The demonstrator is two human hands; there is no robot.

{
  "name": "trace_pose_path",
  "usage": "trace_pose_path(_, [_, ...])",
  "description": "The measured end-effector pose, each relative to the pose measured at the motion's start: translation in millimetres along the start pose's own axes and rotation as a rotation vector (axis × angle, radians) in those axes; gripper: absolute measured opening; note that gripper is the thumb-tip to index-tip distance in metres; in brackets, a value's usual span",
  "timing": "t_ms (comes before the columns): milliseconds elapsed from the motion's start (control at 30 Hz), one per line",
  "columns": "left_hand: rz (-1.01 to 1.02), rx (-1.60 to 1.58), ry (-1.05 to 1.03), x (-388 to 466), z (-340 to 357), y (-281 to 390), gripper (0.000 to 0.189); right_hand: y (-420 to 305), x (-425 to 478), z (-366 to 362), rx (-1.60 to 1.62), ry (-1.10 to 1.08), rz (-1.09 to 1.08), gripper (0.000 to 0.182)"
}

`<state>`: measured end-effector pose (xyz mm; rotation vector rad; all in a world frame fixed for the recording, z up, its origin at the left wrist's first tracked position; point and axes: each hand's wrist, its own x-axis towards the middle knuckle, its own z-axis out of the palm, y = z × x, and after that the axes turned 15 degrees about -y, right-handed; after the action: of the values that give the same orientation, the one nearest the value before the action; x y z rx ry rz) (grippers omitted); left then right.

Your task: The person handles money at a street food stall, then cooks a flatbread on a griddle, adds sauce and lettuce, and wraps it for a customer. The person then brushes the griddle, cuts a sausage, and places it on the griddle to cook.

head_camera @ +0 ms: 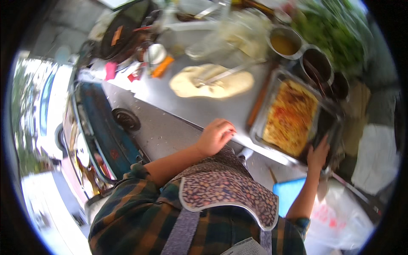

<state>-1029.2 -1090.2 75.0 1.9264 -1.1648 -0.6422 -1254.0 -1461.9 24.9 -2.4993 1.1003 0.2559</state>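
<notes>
Near the front edge of the metal worktop (210, 110), my left hand (217, 135) has its fingers curled in, and nothing shows in it. My right hand (318, 154) reaches to the right side of a metal tray (258, 127) at its near corner; whether it grips the rim is unclear. A browned, rectangular baked flatbread (290, 118) with a reddish patch lies in that tray. Beyond my left hand, a flattened oval of pale dough (188, 84) rests on the worktop, with a metal utensil (223, 76) lying across it. A wooden rolling pin (259, 102) lies along the tray's left side.
Metal pots, one with yellowish liquid (284, 43) and one dark inside (317, 65), stand behind the tray. Leafy greens (334, 35) in plastic fill the back right. A dark round pan (122, 32) is at the back left. A blue cart (105, 127) stands left; a plastic bag (338, 216) hangs lower right.
</notes>
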Motion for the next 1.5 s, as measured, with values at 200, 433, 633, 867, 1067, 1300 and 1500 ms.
trace_pose_path(200, [-0.038,-0.059,0.271,-39.2,-85.3,-39.5,0.012,-30.4,-32.9,-28.2,0.272,-0.067,0.102,0.059])
trace_pose_path(433, [-0.067,0.126,0.610,-75.7,-270.9,-178.4,0.013,-250.4,-85.0,-48.8,0.691,-0.074,0.064,0.042])
trace_pose_path(633, [-0.154,0.211,0.924,-87.9,-447.9,-327.5,0.008,-588.6,25.5,3.0,0.498,-0.500,-0.642,0.047])
trace_pose_path(867, [-0.477,0.344,0.987,-101.9,-589.6,-470.6,0.012,-900.4,160.8,100.1,0.029,-0.428,-0.973,0.041])
trace_pose_path(1067, [-0.747,0.346,0.837,-94.1,-642.5,-543.3,0.026,-1019.5,242.2,176.5,-0.213,-0.334,-0.969,0.039])
trace_pose_path(1300, [-1.052,0.339,0.500,-75.4,-672.6,-546.2,0.031,-1074.9,220.2,245.0,-0.239,-0.504,-1.043,0.037])
trace_pose_path(1500, [-0.961,0.319,0.513,-97.8,-653.2,-544.8,0.032,-1033.8,181.1,244.2,-0.005,-0.453,-1.087,0.031])
